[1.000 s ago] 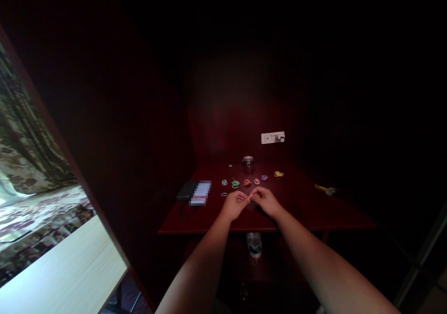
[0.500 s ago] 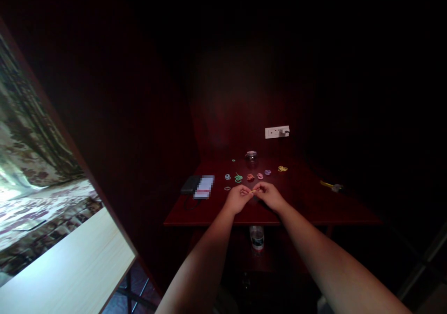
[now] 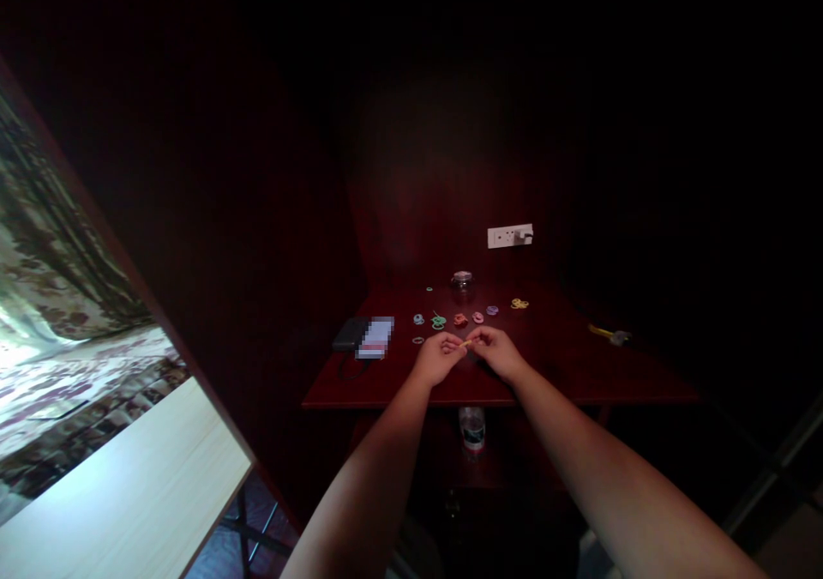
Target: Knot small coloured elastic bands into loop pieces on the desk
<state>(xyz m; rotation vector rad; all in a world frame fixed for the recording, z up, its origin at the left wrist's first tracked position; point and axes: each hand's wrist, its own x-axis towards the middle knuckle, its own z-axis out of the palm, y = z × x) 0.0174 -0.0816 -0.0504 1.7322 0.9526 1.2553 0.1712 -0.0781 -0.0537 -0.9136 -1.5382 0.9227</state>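
Over the dark red table point(image 3: 559, 382), my left hand point(image 3: 440, 358) and my right hand point(image 3: 495, 352) meet, both pinching a small yellow band point(image 3: 465, 344) between them. Behind them lie small piles of bands in a row: blue point(image 3: 418, 319), green point(image 3: 438, 322), red point(image 3: 460, 320), pink point(image 3: 477, 317), purple point(image 3: 492, 310) and yellow point(image 3: 519, 304). One pale ring point(image 3: 417, 340) rests left of my hands, and a small green ring point(image 3: 429, 289) lies farther back.
A lidded clear jar point(image 3: 462, 283) stands at the back. On the left are a black case point(image 3: 350, 334) and a pixelated phone-like item point(image 3: 376, 337). A yellow-handled tool point(image 3: 609, 334) lies right. Below the tabletop stands a bottle point(image 3: 472, 430); a socket point(image 3: 510, 236) is on the wall.
The view has shifted slightly, so the table and its items appear a little higher. My hands remain together, and the yellow band between them now shows slightly longer and slanted.
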